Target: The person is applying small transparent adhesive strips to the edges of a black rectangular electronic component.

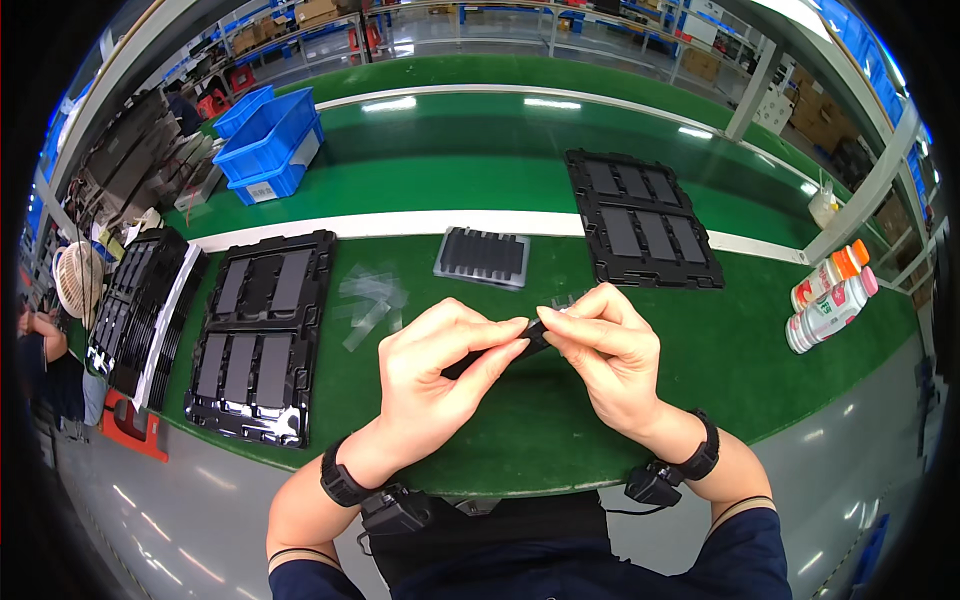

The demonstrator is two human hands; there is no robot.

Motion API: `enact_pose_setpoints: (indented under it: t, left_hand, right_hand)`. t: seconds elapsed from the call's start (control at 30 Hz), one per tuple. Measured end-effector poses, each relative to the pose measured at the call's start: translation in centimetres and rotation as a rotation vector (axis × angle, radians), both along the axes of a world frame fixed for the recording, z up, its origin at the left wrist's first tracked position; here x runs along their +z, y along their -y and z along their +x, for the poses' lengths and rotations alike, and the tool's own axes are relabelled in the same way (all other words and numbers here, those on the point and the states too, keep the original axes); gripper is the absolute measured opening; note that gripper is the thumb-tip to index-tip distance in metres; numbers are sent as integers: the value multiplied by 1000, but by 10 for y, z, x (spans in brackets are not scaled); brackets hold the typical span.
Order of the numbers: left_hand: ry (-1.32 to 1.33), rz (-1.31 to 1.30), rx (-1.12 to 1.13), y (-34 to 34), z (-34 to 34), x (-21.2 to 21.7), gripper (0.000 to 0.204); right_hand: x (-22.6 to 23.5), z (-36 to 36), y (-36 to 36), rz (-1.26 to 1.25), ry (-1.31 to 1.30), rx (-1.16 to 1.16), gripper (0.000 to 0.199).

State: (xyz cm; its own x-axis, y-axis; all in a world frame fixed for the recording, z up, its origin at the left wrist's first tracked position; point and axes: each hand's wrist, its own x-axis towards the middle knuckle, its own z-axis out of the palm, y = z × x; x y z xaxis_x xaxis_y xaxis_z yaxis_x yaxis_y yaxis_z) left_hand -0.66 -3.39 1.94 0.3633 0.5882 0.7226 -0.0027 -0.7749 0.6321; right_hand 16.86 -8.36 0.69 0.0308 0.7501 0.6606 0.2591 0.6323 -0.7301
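My left hand (440,370) and my right hand (605,355) meet over the green table, both pinching one thin dark flat strip (530,343) between fingertips. Most of the strip is hidden by my fingers. Just beyond my hands lies a small grey ribbed tray (482,256). Several clear film pieces (368,305) lie scattered left of my hands. A black moulded tray (262,335) with dark flat panels in its pockets sits to the left. A second black tray (645,220) with similar panels lies at the far right.
A stack of black trays (140,310) stands at the far left edge. Blue plastic bins (268,140) sit at the back left. Two bottles (830,295) lie on the right. A white stripe (400,222) crosses the green conveyor. Another person (40,360) is at the left rim.
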Motion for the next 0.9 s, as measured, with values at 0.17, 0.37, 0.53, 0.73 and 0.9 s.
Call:
enact_pose_setpoints:
  t: [0.17,0.37,0.53,0.73,0.9]
  left_hand:
    - [-36,129,94,3,2,1,20]
    - [-103,478,210,-6,1,0,26]
    - [-200,591,230,-3,4,0,26]
    - [-267,651,261,-1,6,0,24]
    - [-178,529,208,1,10,-3,27]
  right_hand:
    - [2,-6,-1,-59,-80,-81,38]
    - [12,-4,6,-298,-90,75,5]
    - [11,-9,6,-324,-113,44,5]
    - [9,-7,6,-280,-119,34,7]
    - [9,-4,6,-295,-143,62,8]
